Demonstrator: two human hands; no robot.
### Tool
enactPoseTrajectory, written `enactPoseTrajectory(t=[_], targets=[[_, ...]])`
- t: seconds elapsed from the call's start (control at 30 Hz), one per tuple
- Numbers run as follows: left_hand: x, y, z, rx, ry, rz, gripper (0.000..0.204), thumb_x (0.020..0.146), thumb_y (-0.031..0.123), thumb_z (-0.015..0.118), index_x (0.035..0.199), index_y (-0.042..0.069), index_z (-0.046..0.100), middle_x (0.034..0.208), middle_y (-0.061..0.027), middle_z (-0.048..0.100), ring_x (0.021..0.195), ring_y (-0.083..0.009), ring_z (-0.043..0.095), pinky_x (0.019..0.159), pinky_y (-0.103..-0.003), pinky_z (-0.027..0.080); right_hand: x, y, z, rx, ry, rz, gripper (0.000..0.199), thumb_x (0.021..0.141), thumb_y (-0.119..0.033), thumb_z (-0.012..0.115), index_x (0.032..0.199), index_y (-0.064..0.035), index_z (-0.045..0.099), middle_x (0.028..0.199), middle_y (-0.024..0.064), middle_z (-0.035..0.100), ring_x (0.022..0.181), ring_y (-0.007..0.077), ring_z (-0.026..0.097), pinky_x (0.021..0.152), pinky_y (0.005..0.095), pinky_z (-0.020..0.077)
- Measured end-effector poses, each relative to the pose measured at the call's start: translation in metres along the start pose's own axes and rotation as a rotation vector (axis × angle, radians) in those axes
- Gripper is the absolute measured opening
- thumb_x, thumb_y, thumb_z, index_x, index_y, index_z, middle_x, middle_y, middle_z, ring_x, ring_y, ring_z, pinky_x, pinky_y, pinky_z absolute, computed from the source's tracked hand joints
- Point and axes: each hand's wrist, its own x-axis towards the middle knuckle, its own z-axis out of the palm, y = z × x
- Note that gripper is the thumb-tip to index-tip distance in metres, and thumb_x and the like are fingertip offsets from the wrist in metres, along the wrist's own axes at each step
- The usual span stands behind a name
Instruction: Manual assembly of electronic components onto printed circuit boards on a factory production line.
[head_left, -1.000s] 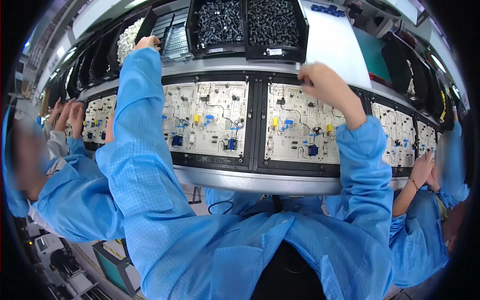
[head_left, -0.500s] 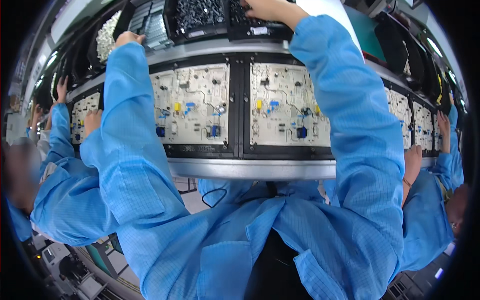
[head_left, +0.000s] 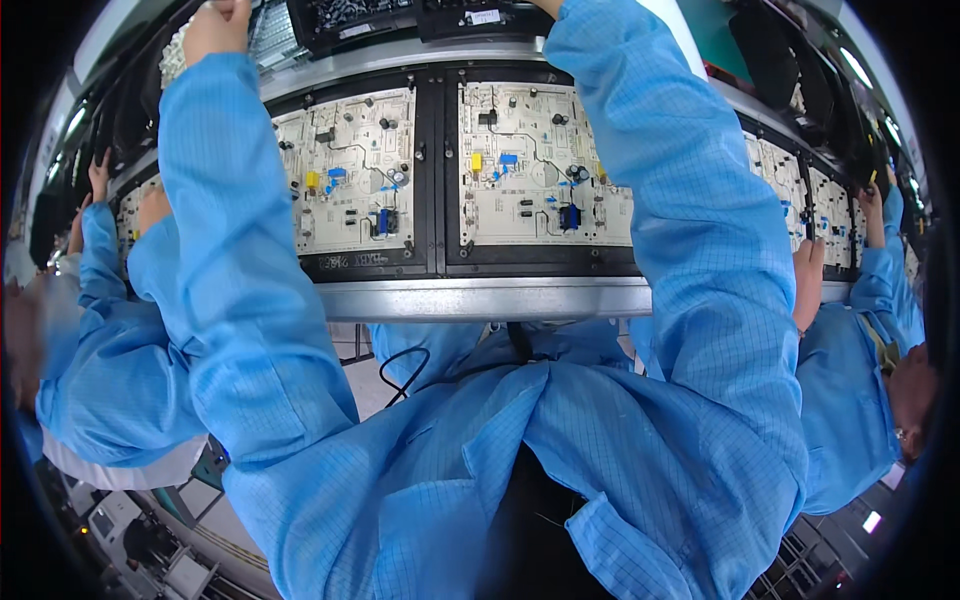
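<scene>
My left hand (head_left: pixel 218 32) is raised at the upper left, beside a bin of silvery metal parts (head_left: pixel 275 38) and some white parts (head_left: pixel 176 58). Its fingers are curled together; whatever they may hold is too hidden to name. My right hand (head_left: pixel 547 6) reaches past the top edge beyond the black bins, and only a sliver by the cuff shows, its fingers out of sight. Between my sleeves lie two pale circuit boards, a left one (head_left: pixel 352 205) and a right one (head_left: pixel 535 205), set in black frames with yellow, blue and black components on them.
Black bins of small dark parts (head_left: pixel 350 14) line the far side. A metal rail (head_left: pixel 480 298) runs along the near edge. Co-workers in blue sleeves sit at left (head_left: pixel 120 390) and right (head_left: pixel 850 400), with hands near further boards (head_left: pixel 775 170).
The boards and bins appear farther up and left in the picture. My left hand has come up with fingers curled; my right hand has mostly slipped out past the top edge.
</scene>
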Motion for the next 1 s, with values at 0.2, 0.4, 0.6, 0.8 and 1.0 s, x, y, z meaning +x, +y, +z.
enactPoseTrajectory(t=[0.2, 0.4, 0.6, 0.8, 1.0], targets=[[-0.130, 0.121, -0.040, -0.758, -0.223, 0.157, 0.019, 0.084, 0.016, 0.063, 0.100, 0.007, 0.064, 0.080, -0.0057, 0.066, 0.071, -0.0124, 0.062, 0.065, -0.026, 0.049, -0.026, -0.028, -0.030, 0.004, 0.193, 0.004, 0.013, 0.071, -0.010, 0.064, 0.079, -0.0004, 0.065, 0.068, 0.0167, 0.064, 0.070, 0.0291, 0.064, 0.066, 0.0361, 0.0505], [-0.177, 0.145, -0.026, -0.714, -0.425, 0.109, 0.020, 0.084, 0.014, 0.062, 0.101, 0.003, 0.062, 0.084, -0.0053, 0.065, 0.074, -0.0116, 0.060, 0.069, -0.025, 0.048, -0.089, -0.103, -0.069, 0.148, 0.154, 0.150, 0.012, 0.077, -0.011, 0.063, 0.082, -0.0013, 0.057, 0.066, 0.0132, 0.061, 0.062, 0.0220, 0.061, 0.057, 0.0322, 0.0474], [-0.158, 0.156, 0.001, -0.774, -0.417, 0.233, 0.020, 0.082, 0.018, 0.065, 0.095, 0.004, 0.062, 0.079, -0.0053, 0.064, 0.070, -0.0127, 0.059, 0.066, -0.026, 0.048, -0.191, -0.165, -0.083, 0.173, 0.184, 0.332, 0.014, 0.081, -0.009, 0.064, 0.090, -0.0008, 0.058, 0.081, 0.0058, 0.064, 0.077, 0.0158, 0.063, 0.069, 0.0266, 0.0481], [-0.164, 0.188, 0.014, -0.811, -0.599, 0.354, 0.019, 0.081, 0.018, 0.066, 0.094, 0.004, 0.064, 0.080, -0.0055, 0.065, 0.071, -0.0132, 0.060, 0.066, -0.027, 0.049, -0.257, -0.165, -0.091, 0.168, 0.288, 0.589, 0.012, 0.082, -0.005, 0.063, 0.092, -0.0014, 0.059, 0.084, 0.0047, 0.064, 0.080, 0.0100, 0.062, 0.071, 0.0223, 0.0466], [-0.157, 0.253, 0.023, -0.681, -0.743, 0.602, 0.016, 0.079, 0.016, 0.066, 0.090, 0.005, 0.067, 0.081, -0.0105, 0.066, 0.075, -0.0229, 0.064, 0.068, -0.032, 0.050, -0.316, -0.167, -0.065, 0.109, 0.616, 0.708, 0.012, 0.081, 0.003, 0.063, 0.092, -0.0004, 0.060, 0.083, 0.0031, 0.062, 0.074, 0.0070, 0.058, 0.069, 0.0201, 0.0456]])
